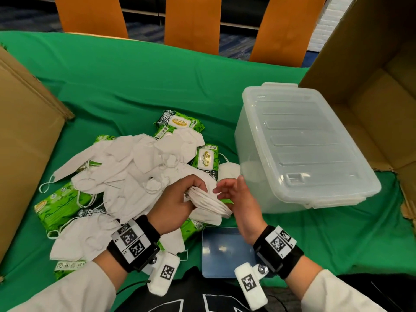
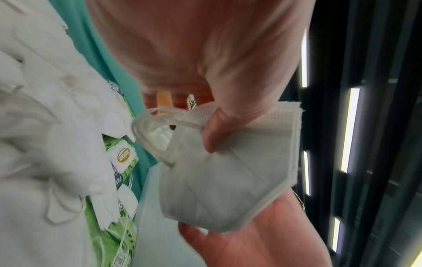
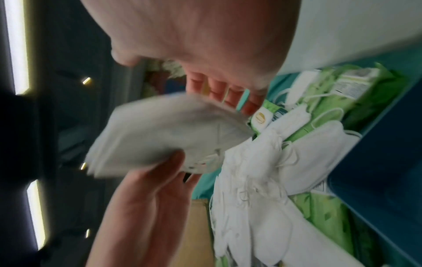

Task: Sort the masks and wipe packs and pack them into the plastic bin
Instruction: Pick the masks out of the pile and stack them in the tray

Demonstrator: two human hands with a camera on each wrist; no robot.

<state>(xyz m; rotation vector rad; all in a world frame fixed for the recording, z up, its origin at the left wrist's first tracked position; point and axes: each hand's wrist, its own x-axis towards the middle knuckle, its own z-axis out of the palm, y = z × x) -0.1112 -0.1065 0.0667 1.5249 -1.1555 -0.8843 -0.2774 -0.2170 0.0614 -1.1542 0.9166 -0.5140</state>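
Note:
My left hand (image 1: pixel 193 190) grips a stack of folded white masks (image 1: pixel 208 202), thumb on top; the stack (image 2: pixel 228 171) fills the left wrist view. Just right of it my right hand (image 1: pixel 225 191) is open, its straight fingers (image 3: pixel 228 97) close beside the stack (image 3: pixel 160 133). A loose pile of white masks (image 1: pixel 135 167) covers the green cloth to the left. Green wipe packs (image 1: pixel 180 122) (image 1: pixel 206 158) (image 1: pixel 58 208) lie under and around the pile. The clear plastic bin (image 1: pixel 252 140) stands to the right with its lid on.
A flat blue lid or tray (image 1: pixel 225 251) lies at the table's near edge below my hands. Open cardboard boxes stand at the left (image 1: pixel 22 143) and right (image 1: pixel 371 75). Orange chair backs (image 1: pixel 191 19) line the far side.

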